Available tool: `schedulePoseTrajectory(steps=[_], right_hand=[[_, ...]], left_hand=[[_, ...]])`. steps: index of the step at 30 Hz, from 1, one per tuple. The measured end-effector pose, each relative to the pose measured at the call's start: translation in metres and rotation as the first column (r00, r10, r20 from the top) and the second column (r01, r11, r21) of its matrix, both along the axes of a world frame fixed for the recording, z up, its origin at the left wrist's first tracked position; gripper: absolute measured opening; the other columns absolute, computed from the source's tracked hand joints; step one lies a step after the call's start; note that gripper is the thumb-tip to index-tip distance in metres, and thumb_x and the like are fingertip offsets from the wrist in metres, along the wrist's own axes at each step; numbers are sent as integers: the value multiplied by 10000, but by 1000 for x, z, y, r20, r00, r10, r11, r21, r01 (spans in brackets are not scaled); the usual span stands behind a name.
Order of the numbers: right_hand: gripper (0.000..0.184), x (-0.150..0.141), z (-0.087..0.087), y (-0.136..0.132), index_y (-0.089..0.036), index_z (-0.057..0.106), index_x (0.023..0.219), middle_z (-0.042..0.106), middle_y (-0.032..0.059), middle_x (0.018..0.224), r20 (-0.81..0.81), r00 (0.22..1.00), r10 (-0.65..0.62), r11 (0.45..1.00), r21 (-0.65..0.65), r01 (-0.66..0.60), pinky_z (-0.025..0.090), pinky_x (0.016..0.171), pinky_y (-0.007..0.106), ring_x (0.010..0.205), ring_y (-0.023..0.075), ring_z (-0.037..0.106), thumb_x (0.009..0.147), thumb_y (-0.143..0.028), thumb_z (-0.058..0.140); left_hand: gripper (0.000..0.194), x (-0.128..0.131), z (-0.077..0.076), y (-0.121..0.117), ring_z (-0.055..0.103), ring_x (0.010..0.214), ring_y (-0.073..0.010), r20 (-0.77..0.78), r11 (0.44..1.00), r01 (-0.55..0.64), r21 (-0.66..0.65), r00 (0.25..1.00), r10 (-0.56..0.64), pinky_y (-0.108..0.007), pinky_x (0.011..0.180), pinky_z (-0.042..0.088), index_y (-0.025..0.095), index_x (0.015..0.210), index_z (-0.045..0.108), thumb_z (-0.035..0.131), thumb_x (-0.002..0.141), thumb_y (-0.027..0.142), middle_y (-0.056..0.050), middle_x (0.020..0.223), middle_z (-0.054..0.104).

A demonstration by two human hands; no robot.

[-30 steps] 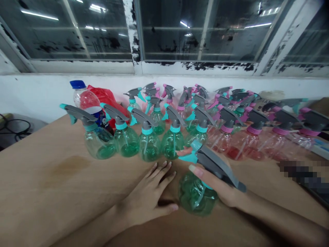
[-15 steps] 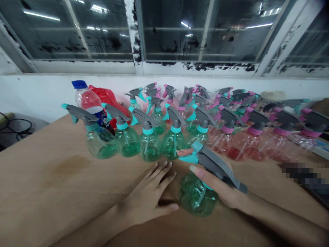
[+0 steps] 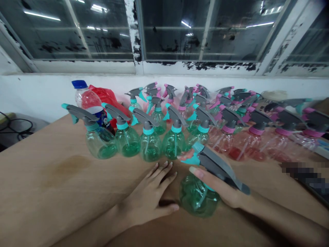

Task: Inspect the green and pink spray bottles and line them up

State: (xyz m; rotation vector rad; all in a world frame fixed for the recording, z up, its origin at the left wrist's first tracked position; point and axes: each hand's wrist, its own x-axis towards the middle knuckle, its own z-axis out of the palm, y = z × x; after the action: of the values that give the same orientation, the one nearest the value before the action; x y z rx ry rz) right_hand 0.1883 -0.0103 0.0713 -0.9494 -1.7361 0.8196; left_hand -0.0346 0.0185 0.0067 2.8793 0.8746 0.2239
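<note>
Tabletop (image 3: 46, 192): brown, wide, stain at left. Rows of spray bottles along wall: green row (image 3: 144, 144) nearer, pink group (image 3: 246, 137) right. Soda bottle (image 3: 88, 99) and red bag (image 3: 108, 96) behind.

Green spray bottle (image 3: 197, 197) stands on tabletop, front centre, apart from rows. Right hand (image 3: 221, 187) grip wrapped round its neck under grey trigger head (image 3: 218, 166). Left hand (image 3: 149, 197) flat, fingers spread, empty, just beside bottle.

Step, judged: holding finished bottle. Green row close ahead; little clearance.
</note>
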Motion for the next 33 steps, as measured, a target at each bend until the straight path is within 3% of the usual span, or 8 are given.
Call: schedulePoseTrajectory(steps=[2,5,8,13,21,33], right_hand=[[73,2,0,0,-239,607,849,644,-3,764,49,999,-14,1000,-11,15,518,679,310,729,170,638,851,-307,580],[156,4,0,0,-227,598,802,620,3,738,77,997,2,1000,-25,0,517,660,310,723,172,632,873,-351,537],[125,4,-1,0,-239,626,898,632,1,767,42,999,16,1000,1,-17,516,673,316,710,171,626,849,-343,577],[233,0,-4,-1,-258,617,1072,672,18,907,-41,999,7,1000,-19,-8,523,719,322,771,182,643,843,-301,597],[250,1,-6,-1,-260,618,1085,683,13,949,-38,999,-12,1000,13,13,511,812,338,861,190,653,841,-315,606],[244,2,-7,-1,-262,628,1072,641,-7,813,-10,999,-34,999,10,34,494,661,317,674,162,601,844,-339,590]], left_hand=[[754,0,1,0,172,1392,-323,7,1000,1,-6,1000,-1,-506,1108,183,182,1466,271,488,890,618,-130,1527,201],[756,1,3,-1,171,1391,-326,6,1000,-1,-27,1000,1,-499,1113,177,175,1466,270,508,888,601,-126,1527,207],[758,1,3,-1,171,1393,-316,-15,1000,-10,-27,1000,9,-486,1119,165,154,1452,303,512,883,608,-139,1522,214],[751,2,5,-1,175,1393,-314,-66,1000,-17,-10,998,17,-476,1122,159,112,1421,358,491,886,622,-161,1516,222],[751,2,4,-1,185,1389,-319,-32,1000,-7,-5,999,7,-487,1115,177,152,1441,326,499,881,622,-146,1518,228],[753,2,4,-1,197,1385,-327,-21,1000,-5,-12,1000,4,-500,1114,179,135,1436,332,487,885,625,-159,1513,235]])
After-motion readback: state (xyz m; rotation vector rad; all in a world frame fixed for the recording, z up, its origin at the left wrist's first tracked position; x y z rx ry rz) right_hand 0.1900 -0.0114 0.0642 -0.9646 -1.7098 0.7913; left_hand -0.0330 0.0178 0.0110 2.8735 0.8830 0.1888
